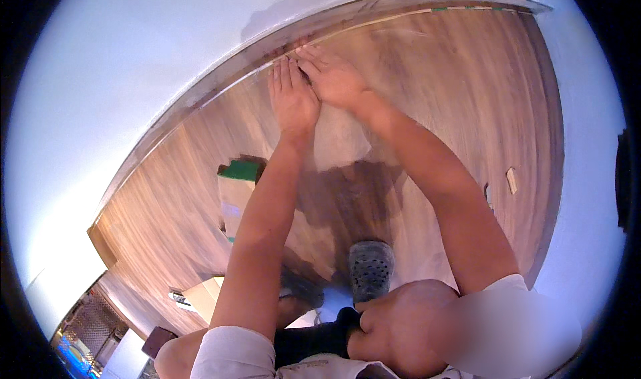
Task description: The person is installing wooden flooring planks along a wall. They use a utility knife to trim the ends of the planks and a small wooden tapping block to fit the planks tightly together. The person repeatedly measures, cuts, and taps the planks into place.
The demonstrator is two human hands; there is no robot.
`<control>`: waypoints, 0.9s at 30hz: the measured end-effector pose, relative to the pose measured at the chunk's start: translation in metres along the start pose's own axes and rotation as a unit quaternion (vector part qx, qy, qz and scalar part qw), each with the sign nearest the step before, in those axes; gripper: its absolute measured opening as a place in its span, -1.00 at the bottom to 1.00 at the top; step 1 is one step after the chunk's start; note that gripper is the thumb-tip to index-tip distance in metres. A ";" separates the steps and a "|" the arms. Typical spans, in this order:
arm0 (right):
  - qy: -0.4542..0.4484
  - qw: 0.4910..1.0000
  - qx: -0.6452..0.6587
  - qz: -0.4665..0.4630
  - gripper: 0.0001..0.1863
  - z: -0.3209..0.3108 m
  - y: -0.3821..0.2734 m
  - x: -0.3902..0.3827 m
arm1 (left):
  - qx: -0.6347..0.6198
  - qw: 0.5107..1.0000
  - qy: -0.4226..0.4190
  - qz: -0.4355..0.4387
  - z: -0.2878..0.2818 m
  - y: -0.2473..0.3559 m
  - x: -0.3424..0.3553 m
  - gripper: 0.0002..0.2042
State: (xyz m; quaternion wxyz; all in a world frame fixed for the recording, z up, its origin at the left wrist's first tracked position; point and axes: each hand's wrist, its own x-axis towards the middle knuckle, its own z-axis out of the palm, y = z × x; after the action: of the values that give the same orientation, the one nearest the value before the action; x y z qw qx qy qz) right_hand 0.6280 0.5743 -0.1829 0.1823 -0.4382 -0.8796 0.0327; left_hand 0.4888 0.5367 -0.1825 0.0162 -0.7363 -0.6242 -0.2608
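Both arms reach forward to the foot of the far wall. My left hand [294, 102] lies flat with fingers stretched out, their tips at the brown baseboard [227, 79]. Close beside it, my right hand [337, 79] is also laid flat, its fingertips touching the same low edge. The hands meet near the thumbs, and neither grips anything I can see. Beneath them spreads the wood-grain floor [427, 79], with a paler patch just below the right wrist. Whatever lies right under the palms is hidden.
A cardboard piece with a green end [239, 191] lies left of my left forearm. A small wooden offcut [511, 180] is at the right. My grey clog [370, 269] stands below. Pale cardboard [203, 297] rests at lower left. The white wall [133, 65] bounds the floor.
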 end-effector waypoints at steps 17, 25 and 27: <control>-0.008 0.994 0.057 0.096 -0.46 -0.016 0.026 -0.018 | 0.008 0.999 -0.001 0.044 0.009 -0.013 -0.002 -0.44; 0.020 0.995 -0.036 0.092 -0.51 -0.027 0.052 -0.032 | 0.019 0.997 -0.036 0.068 -0.003 0.002 -0.001 -0.46; 0.023 0.995 -0.062 0.076 -0.48 -0.025 0.057 -0.032 | 0.000 0.995 -0.056 0.085 -0.004 0.002 -0.002 -0.47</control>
State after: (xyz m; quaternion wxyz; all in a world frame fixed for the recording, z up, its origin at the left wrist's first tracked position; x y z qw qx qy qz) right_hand 0.6982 0.5815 -0.1811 0.1722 -0.5153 -0.8393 -0.0187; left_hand 0.4895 0.5332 -0.1794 0.0037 -0.8003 -0.5592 -0.2166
